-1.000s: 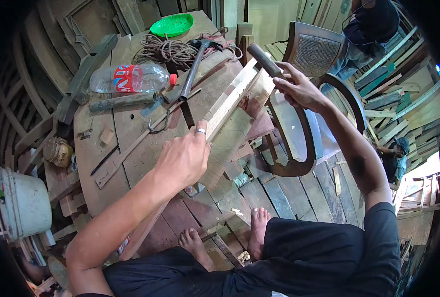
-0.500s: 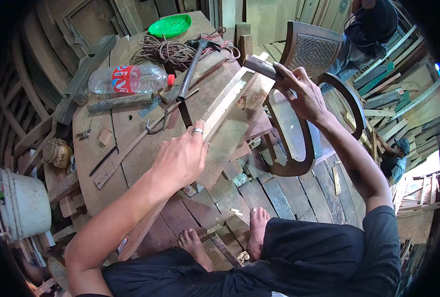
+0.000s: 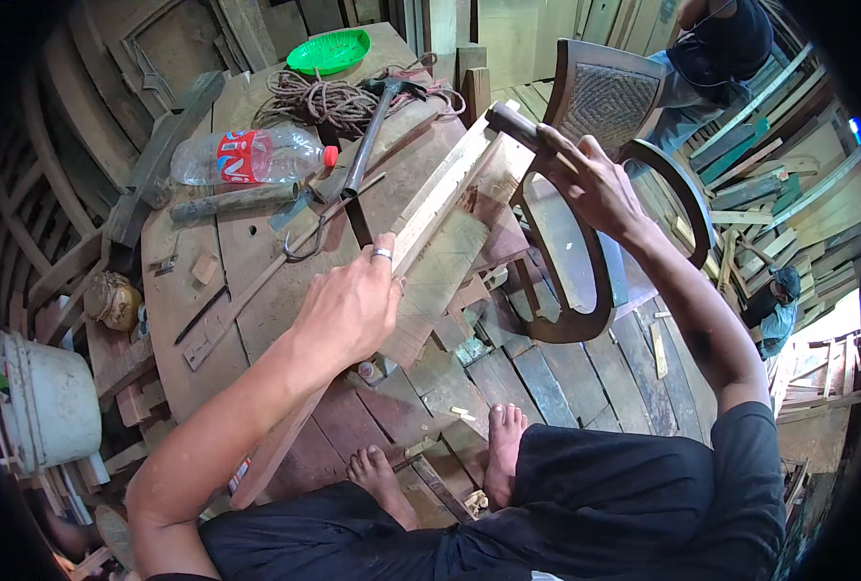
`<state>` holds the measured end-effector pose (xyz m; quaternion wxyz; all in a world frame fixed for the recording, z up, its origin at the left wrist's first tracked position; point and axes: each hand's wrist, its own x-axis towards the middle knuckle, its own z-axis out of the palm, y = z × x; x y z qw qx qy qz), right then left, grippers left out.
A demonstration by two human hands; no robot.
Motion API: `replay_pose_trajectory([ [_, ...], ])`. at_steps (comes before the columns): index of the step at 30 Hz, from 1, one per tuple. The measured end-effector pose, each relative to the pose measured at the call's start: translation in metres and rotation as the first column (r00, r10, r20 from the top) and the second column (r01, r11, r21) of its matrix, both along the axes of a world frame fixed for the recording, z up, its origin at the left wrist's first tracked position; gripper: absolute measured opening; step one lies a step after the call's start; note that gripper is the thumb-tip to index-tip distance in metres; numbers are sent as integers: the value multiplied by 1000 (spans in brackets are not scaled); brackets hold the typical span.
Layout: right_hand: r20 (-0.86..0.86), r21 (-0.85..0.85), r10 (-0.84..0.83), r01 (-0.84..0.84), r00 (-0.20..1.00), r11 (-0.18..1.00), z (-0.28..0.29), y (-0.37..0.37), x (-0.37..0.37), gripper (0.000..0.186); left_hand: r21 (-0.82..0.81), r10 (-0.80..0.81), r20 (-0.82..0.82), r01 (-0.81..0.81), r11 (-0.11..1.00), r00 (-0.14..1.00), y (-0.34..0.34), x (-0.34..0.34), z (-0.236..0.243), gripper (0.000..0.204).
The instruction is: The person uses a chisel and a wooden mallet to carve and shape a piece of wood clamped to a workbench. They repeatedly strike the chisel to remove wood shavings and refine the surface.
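In my left hand (image 3: 348, 300), with a ring on one finger, is a long wooden board (image 3: 440, 198), gripped near its middle with the fingers wrapped over it. The board slants from near my left leg up to the far side of the worktable, its upper edge pale and freshly cut. My right hand (image 3: 595, 184) is closed on a dark, thick wooden bar (image 3: 513, 126). That bar lies across or just over the board's far end; I cannot tell whether they touch. Just left of the board is a hammer (image 3: 372, 140) with its handle toward me.
The worktable (image 3: 285, 281) bears a plastic bottle (image 3: 295, 155), coiled rope (image 3: 319, 102), a green basket (image 3: 329, 53) and a metal pipe (image 3: 232, 203). A wooden armchair (image 3: 604, 252) stands at right. A white bucket (image 3: 58, 397) sits at left. Two people are farther right.
The dark bar has turned in my right hand and its outer end has shifted slightly right. My right hand has moved a little right; my left still grips the board.
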<state>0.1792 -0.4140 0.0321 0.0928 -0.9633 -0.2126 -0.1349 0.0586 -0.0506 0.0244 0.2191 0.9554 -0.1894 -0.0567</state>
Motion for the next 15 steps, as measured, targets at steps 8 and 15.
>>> replay_pose_trajectory([
  [8,-203,235,190,-140,961,962,0,17,-18,63,11,5,-16,-5,1000,1000,-1,0,3,46],
  [15,-294,176,-108,165,950,970,17,10,-2,62,24,5,-22,-4,1000,1000,-5,1,6,48],
])
